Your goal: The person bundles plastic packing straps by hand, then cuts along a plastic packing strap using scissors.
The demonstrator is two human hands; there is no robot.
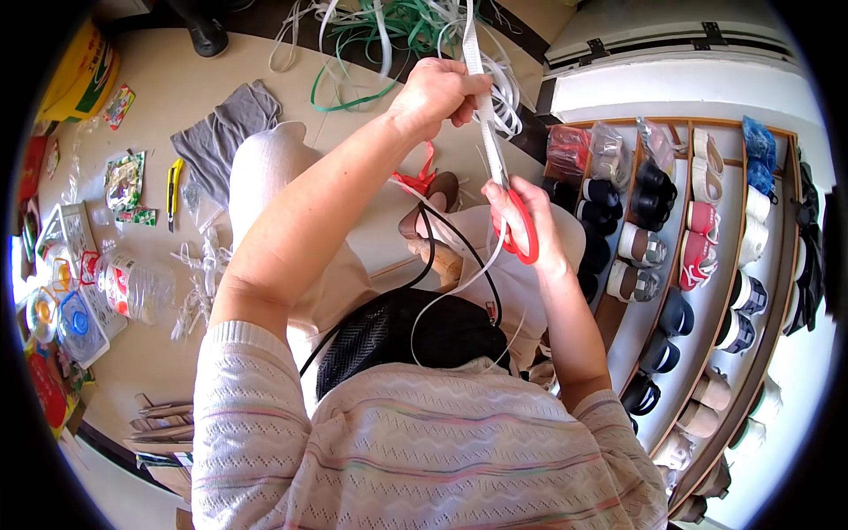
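My left hand (439, 94) is closed on a white plastic strap (488, 132), which runs up past my fingers and down to the scissors. Red-handled scissors (527, 231) sit in my right hand (541, 216), their blades on the strap's lower part. From there a thin white strip (431, 305) curls down to my lap. A black woven piece (358, 349) with long black strands lies across my lap. Whether the blades are cutting through the strap cannot be made out.
Green and white straps (389, 35) lie tangled on the floor ahead. At left are a grey cloth (228, 132), a yellow utility knife (174, 194), a clear plastic bottle (132, 287) and a yellow bucket (87, 71). A shoe rack (676, 274) stands close on my right.
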